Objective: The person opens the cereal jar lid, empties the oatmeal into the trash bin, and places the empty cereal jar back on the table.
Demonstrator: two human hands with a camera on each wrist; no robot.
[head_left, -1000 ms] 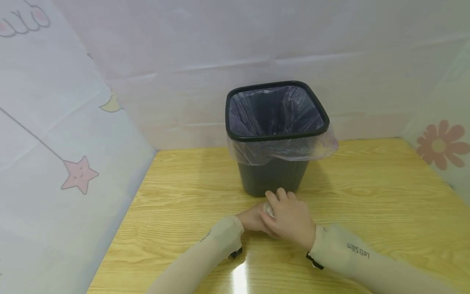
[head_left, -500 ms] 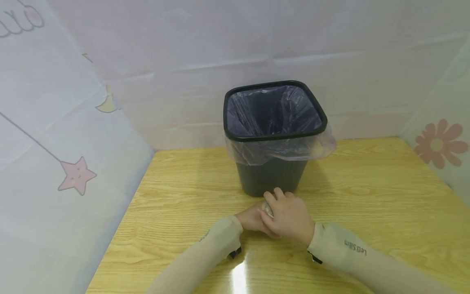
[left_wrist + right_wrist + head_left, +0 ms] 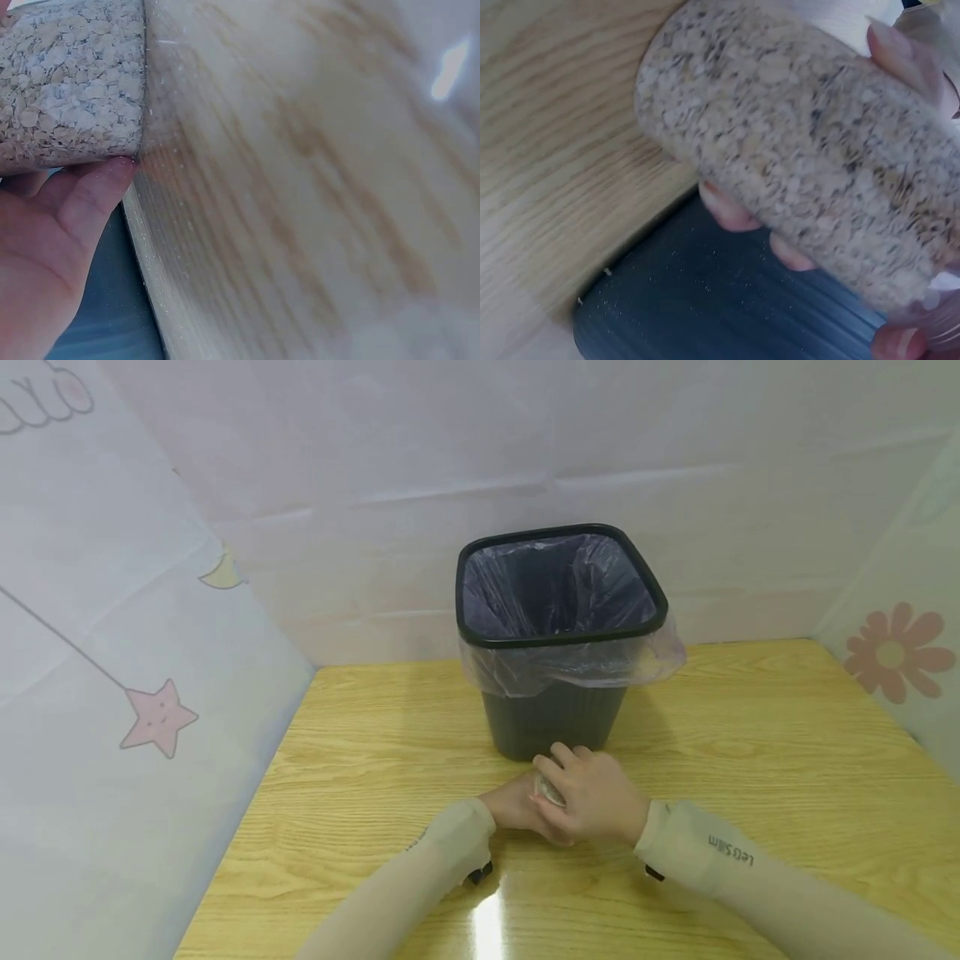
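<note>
A clear cylindrical container of oat-like flakes (image 3: pixel 802 142) lies tilted between both hands in the right wrist view; clear ridged plastic shows at its lower right. In the head view only a small pale patch of it shows between the hands. The left hand (image 3: pixel 517 806) holds it from the left and below, and in the left wrist view its fingertips meet the container's edge. Over the other side curls the right hand (image 3: pixel 603 797), gripping it with bent fingers. The hands overlap and hide most of the container in the head view.
Just beyond the hands stands a dark waste bin (image 3: pixel 555 722), lined with a translucent purple bag (image 3: pixel 525 668) folded over its rim. The wooden table (image 3: pixel 360 777) extends to both sides. Patterned sheets (image 3: pixel 375 552) hang at the back and sides.
The right hand has turned slightly around the container, and its wrist has shifted a little to the right. The left hand keeps nearly the same place. The bin stays put.
</note>
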